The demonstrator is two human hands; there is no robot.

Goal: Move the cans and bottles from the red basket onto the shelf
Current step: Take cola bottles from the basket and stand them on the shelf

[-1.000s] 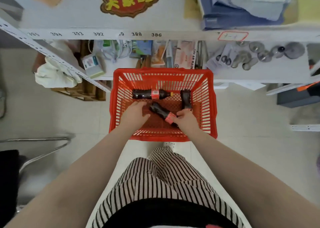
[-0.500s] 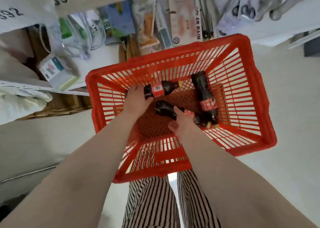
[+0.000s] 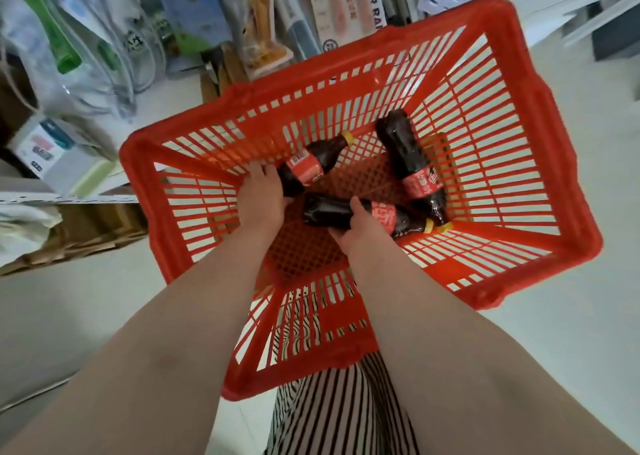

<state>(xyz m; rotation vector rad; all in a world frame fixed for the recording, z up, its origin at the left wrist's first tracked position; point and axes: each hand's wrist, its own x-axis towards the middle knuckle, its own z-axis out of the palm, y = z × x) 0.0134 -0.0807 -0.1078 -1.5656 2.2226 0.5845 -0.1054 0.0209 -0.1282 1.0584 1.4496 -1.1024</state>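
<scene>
A red slatted basket (image 3: 519,101) stands on the floor below me with three dark cola bottles lying in it. My left hand (image 3: 259,200) is wrapped around the base of the far-left bottle (image 3: 311,164), whose yellow cap points up and right. My right hand (image 3: 363,228) grips the middle bottle (image 3: 325,212) across its body; its cap points right. The third bottle (image 3: 412,164) lies untouched along the right side, cap toward me. The shelf (image 3: 180,87) runs behind the basket.
Packaged goods (image 3: 266,29) and plastic bags (image 3: 86,46) crowd the low shelf board behind the basket. A small white box (image 3: 52,153) sits at the left. Cardboard (image 3: 79,233) lies under the shelf. Pale floor (image 3: 571,333) surrounds the basket. My striped trousers (image 3: 339,413) are below.
The view has dropped closer to the basket. Both hands have closed around their bottles: the left on the far-left one, the right on the middle one.
</scene>
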